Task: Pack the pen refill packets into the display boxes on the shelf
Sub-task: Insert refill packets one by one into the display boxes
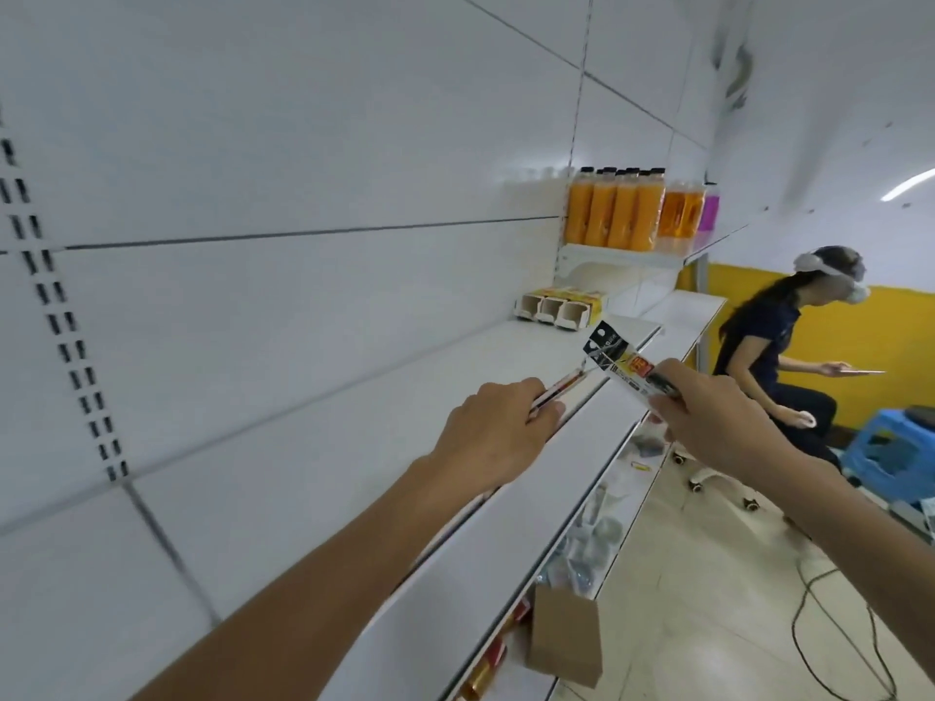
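Head view shows the carry step — left hand [498,430] grips a thin packet [564,391] edge-on, right hand [708,414] pinches a second packet [620,364], both over the shelf [384,462], well short of the display boxes [556,310] — next likely needs a forward reach to them.

- The white shelf [313,462] runs from near left to far right.
- Three open display boxes [556,310] stand side by side at its far end, against the back panel.
- A higher shelf [617,255] farther away carries orange bottles [614,210].
- On the lower shelf [625,503] lie clear packets [592,538] and a brown cardboard box [566,634].
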The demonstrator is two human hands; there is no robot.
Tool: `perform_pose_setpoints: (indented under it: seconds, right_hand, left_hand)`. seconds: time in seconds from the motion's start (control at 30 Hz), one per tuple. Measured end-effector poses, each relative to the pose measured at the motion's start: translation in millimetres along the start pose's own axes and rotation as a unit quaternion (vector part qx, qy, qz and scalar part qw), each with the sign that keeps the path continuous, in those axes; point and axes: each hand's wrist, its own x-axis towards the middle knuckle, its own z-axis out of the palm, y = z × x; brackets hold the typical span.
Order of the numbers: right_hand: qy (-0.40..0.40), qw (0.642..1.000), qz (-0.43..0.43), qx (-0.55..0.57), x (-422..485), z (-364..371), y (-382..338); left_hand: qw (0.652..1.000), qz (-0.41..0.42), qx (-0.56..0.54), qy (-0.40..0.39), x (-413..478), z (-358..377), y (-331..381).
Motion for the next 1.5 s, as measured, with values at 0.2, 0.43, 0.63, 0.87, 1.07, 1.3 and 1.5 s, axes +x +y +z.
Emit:
perform_pose_setpoints:
  seconds: [0.2, 0.43, 0.63, 0.87, 1.07, 1.3, 1.5]
  right_hand:
    - [0.025, 1.000, 0.007, 0.007, 65.9, 8.2, 56.2]
    - [0.014, 1.000, -0.016, 0.001, 154.1, 11.7, 135.4]
    - [-0.006, 0.998, -0.059, -0.004, 231.2, 6.7, 200.7]
    - [-0.020, 0.996, -0.084, -0.004, 306.4, 23.2, 256.4]
    - [-0.021, 0.993, -0.117, 0.020, 390.8, 54.5, 274.4]
    - [-0.065, 0.981, -0.178, 0.034, 463.1, 85.1, 276.7]
    - [-0.088, 0.952, -0.286, 0.065, 515.1, 112.5, 254.3]
  left_hand:
    - [1.000, -0.002, 0.008, -0.005, 72.0, 34.8, -2.0]
    - [0.999, -0.036, 0.011, 0.018, 167.3, 86.6, 5.0]
    - [0.996, -0.066, -0.005, 0.055, 253.0, 133.3, 24.6]
    - [0.994, -0.080, 0.008, 0.081, 331.3, 166.0, 23.2]
    - [0.989, -0.089, 0.011, 0.115, 408.6, 177.3, -2.9]
    - [0.981, -0.144, 0.004, 0.128, 470.0, 186.9, -28.2]
    - [0.958, -0.225, 0.012, 0.176, 490.5, 197.1, -48.1]
